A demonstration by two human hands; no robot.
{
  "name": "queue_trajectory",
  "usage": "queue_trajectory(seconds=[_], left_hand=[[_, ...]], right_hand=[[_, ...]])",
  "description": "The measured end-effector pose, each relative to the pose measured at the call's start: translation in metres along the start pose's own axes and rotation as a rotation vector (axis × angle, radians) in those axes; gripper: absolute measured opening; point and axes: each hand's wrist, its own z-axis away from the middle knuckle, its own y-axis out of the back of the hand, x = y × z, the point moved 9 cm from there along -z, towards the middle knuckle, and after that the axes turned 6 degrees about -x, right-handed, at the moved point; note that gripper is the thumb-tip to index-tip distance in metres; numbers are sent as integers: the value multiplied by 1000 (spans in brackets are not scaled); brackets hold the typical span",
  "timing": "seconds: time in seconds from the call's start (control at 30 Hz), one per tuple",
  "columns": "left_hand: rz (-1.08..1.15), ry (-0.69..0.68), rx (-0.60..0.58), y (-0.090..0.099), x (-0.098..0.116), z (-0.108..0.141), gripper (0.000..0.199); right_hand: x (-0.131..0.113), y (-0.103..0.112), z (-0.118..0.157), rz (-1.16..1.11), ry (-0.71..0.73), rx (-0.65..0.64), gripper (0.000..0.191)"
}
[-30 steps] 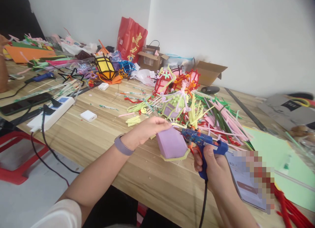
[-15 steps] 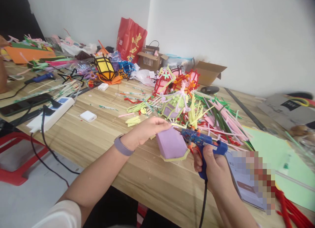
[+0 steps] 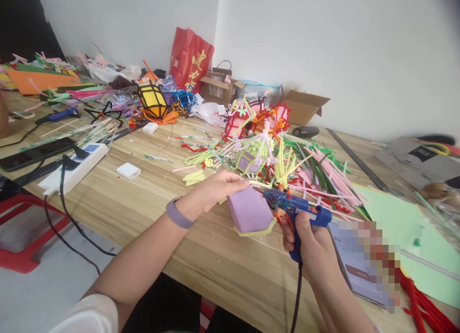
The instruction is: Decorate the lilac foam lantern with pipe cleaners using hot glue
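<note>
One purple box (image 3: 250,211) sits between left hand (image 3: 220,188), pinching a yellow strip (image 3: 261,184), and right hand (image 3: 313,242), gripping a glue gun (image 3: 287,200).

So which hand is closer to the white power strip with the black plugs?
Left. The left hand is to the right of the power strip, at the purple shape; the right hand, holding the blue glue gun, is farther right.

There are two glue guns (image 3: 293,203), two white adapters (image 3: 128,171) and one red bag (image 3: 190,60).
</note>
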Motion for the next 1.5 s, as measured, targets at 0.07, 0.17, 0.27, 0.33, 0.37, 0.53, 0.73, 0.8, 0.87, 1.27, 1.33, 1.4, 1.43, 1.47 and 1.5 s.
queue_trajectory(seconds=[0.07, 0.17, 0.27, 0.33, 0.37, 0.53, 0.73, 0.8, 0.87, 1.27, 1.33, 1.4, 1.43, 1.47, 1.5], left_hand=[[7, -1, -6, -1, 0, 0, 38], [1, -4, -6, -1, 1, -1, 38], [-7, 3, 0, 0, 1, 0, 36], [-11, 9, 10, 1, 1, 0, 35], [-10, 10, 15, 1, 1, 1, 34], [10, 10, 21, 1, 2, 1, 33], [20, 18, 23, 1, 2, 1, 32], [24, 18, 26, 1, 1, 1, 32], [27, 14, 30, 2, 1, 0, 32], [7, 8, 5, 0, 1, 0, 32], [4, 7, 6, 0, 1, -1, 33], [-3, 4, 4, 0, 1, 0, 33], [-11, 2, 4, 0, 2, 0, 33], [-20, 1, 4, 0, 2, 0, 34], [-31, -1, 4, 0, 2, 0, 34]], right_hand=[[-5, -1, 0, 12, 21, 10, 59], [-11, -2, 1, 16, 49, 9, 59], [-15, -5, 0, 24, 80, -20, 57], [-16, -5, 1, 26, 96, -37, 56], [-15, -5, 1, 25, 100, -43, 55], [-15, -5, 2, 30, 102, -46, 54], [-16, -8, 2, 50, 90, -61, 56], [-16, -7, 2, 48, 89, -51, 56], [-14, -6, 2, 38, 82, -42, 56], [-4, -2, 0, 5, 29, -15, 57], [-3, -2, 1, 11, 30, -16, 58], [-4, -1, 1, 18, 35, -13, 59], [-5, -1, 1, 23, 38, -9, 59], [-5, -1, 1, 28, 41, -6, 60], [-5, 0, 1, 35, 42, -6, 60]])
